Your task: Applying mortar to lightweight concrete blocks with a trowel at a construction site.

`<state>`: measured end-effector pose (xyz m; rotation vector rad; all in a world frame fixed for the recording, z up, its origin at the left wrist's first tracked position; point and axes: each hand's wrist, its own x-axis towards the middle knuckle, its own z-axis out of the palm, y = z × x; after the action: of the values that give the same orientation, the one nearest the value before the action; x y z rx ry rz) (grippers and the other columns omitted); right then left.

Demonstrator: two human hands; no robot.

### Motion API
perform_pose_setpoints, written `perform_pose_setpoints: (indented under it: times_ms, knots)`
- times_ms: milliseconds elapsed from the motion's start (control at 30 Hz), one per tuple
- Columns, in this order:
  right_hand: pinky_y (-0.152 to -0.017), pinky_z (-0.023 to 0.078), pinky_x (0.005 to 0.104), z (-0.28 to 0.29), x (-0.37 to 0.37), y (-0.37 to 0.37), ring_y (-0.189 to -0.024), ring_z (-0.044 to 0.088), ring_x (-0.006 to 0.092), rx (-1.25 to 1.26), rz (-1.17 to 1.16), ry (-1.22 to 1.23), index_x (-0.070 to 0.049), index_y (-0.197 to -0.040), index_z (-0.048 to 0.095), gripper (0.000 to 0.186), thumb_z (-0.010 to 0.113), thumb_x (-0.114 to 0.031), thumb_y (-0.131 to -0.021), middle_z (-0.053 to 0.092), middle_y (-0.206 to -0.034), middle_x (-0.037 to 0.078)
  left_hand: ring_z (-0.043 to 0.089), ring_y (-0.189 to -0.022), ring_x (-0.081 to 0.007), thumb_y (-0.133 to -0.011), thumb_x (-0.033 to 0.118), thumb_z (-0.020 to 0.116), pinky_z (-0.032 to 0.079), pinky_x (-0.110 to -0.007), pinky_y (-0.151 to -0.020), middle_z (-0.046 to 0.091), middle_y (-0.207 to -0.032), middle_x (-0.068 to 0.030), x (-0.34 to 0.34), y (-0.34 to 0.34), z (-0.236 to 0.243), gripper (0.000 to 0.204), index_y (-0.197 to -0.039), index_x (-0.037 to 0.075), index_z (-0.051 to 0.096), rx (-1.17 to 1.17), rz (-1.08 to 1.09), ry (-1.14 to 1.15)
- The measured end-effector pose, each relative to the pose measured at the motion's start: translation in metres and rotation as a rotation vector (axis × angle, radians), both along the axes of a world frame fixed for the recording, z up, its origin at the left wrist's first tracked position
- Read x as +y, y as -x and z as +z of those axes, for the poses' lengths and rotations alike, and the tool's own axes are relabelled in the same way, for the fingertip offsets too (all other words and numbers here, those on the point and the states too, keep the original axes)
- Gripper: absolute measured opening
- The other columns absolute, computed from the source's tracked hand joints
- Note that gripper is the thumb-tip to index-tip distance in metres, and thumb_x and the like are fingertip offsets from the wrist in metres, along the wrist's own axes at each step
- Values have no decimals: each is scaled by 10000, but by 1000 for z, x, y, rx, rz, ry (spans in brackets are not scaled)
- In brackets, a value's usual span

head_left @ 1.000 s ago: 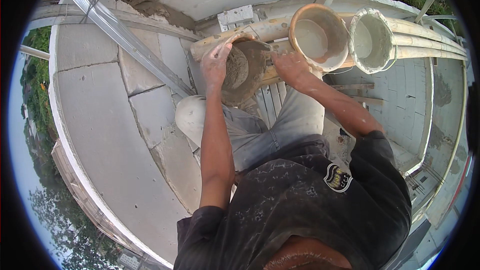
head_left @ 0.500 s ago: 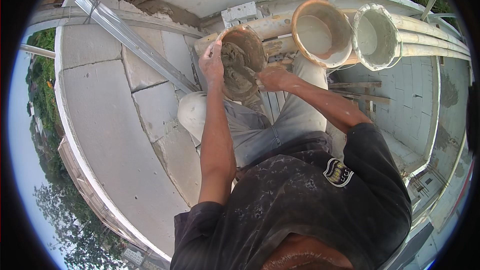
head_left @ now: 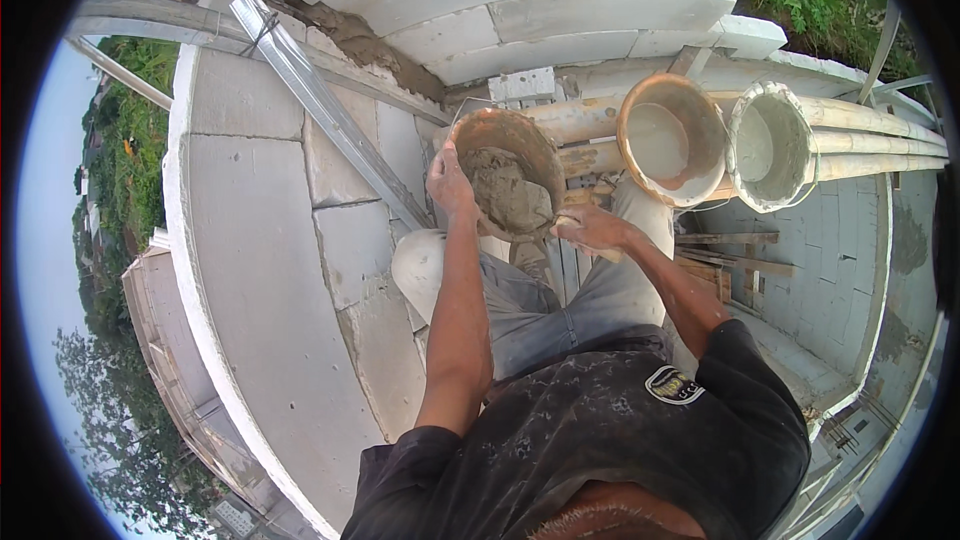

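Note:
My left hand (head_left: 448, 178) grips the left rim of a brown mortar-stained bucket (head_left: 535, 145) with a wire handle, holding a mound of wet grey mortar (head_left: 500, 180). My right hand (head_left: 588, 225) is closed on a pale tool handle (head_left: 608, 252) at the bucket's lower right; the tool's head is hard to make out. The bucket sits between my knees, in front of pale bamboo poles (head_left: 870, 145). To its right stand a brown bucket of milky liquid (head_left: 655, 140) and a white mortar-crusted bucket (head_left: 760, 140) with similar grey liquid.
A metal channel (head_left: 330, 105) lies diagonally across pale block masonry (head_left: 260, 260) at my left. A block wall (head_left: 520, 0) runs across the top. At right, lower down, are wooden planks (head_left: 740, 238) and a block-walled space (head_left: 830, 240). Greenery and a drop show past the left edge (head_left: 180, 330).
My right hand has moved from inside the bucket to its lower right rim. The bucket's mortar now shows more fully. The whole view has shifted, so surroundings sit lower and further right.

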<state>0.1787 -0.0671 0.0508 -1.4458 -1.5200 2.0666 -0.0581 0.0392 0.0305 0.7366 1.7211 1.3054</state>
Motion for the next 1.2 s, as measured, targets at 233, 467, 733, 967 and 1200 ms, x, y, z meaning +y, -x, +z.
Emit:
perform_pose_setpoints:
  times_ms: [233, 467, 733, 967, 1200]
  knots:
    - [-484, 463, 294, -19, -16, 11, -521, 549, 125, -4, -118, -27, -26, -951, 555, 381, 573, -407, -964, 553, -720, 44, 626, -906, -207, -931, 397, 598, 469, -342, -846, 708, -997, -111, -6, 7, -27, 460, -1094, -19, 709, 135, 64, -23]
    - [-527, 472, 286, 42, -29, 27, -554, 559, 134, 202, -405, 41, -10, -1069, 550, 310, 507, -307, -993, 571, -760, 64, 617, -861, -207, -933, 408, 595, 474, -347, -812, 677, -944, -92, -8, 8, -19, 453, -1031, -24, 693, 106, 144, 43]
    - [-571, 479, 253, 192, 72, 77, -616, 575, 123, 527, -761, -541, 17, -1317, 378, 418, 528, -204, -996, 590, -876, 83, 578, -834, -200, -929, 376, 612, 458, -339, -799, 645, -924, -84, 0, 1, -22, 407, -990, -20, 684, 147, 162, 20]
    - [-854, 464, 533, 282, 259, 180, -959, 617, 497, 118, -599, -1004, 15, -1238, 368, 494, 603, -270, -911, 621, -1035, 315, 575, -833, -244, -943, 462, 534, 444, -377, -801, 637, -915, -118, 1, -19, -1, 513, -1053, -18, 676, 204, -8, 16]
    - [-895, 463, 494, 307, 266, 157, -946, 629, 448, 360, -544, -963, 42, -1269, 440, 557, 596, -352, -907, 629, -1039, 317, 591, -834, -243, -939, 447, 548, 452, -368, -808, 659, -906, -118, -2, -7, 7, 498, -1039, -22, 683, 198, 24, 58]
